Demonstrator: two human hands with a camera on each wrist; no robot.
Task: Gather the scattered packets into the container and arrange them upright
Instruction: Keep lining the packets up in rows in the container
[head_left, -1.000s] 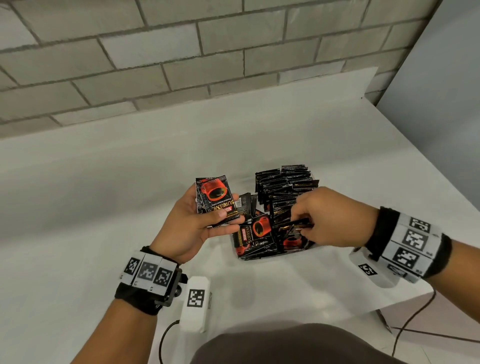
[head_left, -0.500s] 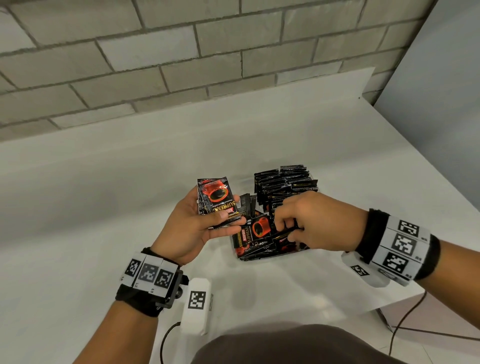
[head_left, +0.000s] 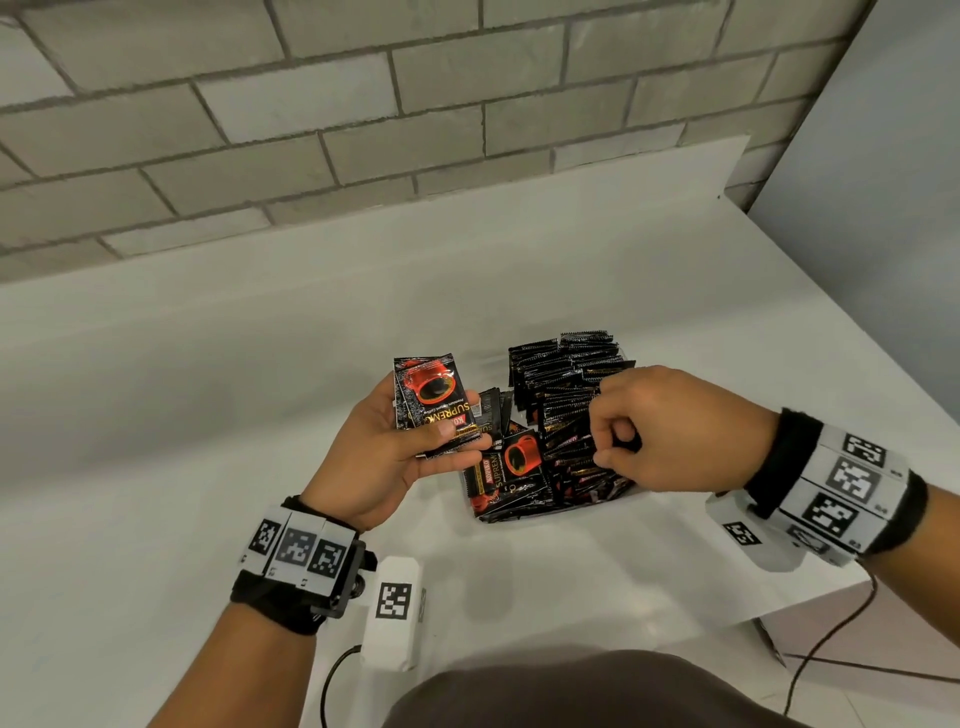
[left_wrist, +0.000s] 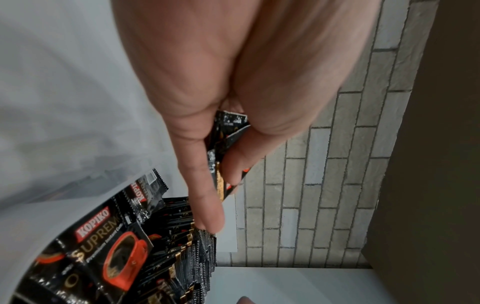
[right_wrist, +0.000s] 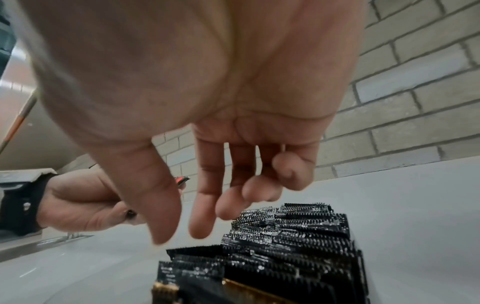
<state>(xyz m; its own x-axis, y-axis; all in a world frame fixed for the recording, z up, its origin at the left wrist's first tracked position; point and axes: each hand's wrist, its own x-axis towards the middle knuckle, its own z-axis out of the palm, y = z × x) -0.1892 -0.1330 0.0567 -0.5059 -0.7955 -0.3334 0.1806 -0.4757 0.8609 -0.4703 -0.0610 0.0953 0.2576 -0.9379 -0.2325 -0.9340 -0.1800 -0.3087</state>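
My left hand (head_left: 415, 447) grips a small stack of black-and-red coffee packets (head_left: 434, 397), thumb across the front, just left of the container. The clear container (head_left: 631, 491) holds a row of upright packets (head_left: 566, 374) at the back, and flat, slanted ones (head_left: 511, 467) at the near left. My right hand (head_left: 602, 441) hovers over the row with its fingers loosely curled. In the right wrist view this hand (right_wrist: 182, 234) is empty above the packet tops (right_wrist: 285, 236). In the left wrist view the held packets (left_wrist: 228, 131) sit between thumb and fingers (left_wrist: 205, 195).
The white table (head_left: 208, 415) runs back to a brick wall (head_left: 363, 130). Its right edge (head_left: 883, 395) lies close to the container, with a grey panel beyond. A cable (head_left: 831, 634) hangs below my right wrist.
My right hand has lifted out of the container's near end and moved slightly back over the upright row, its fingers off the packets. The left hand with its stack has barely moved.
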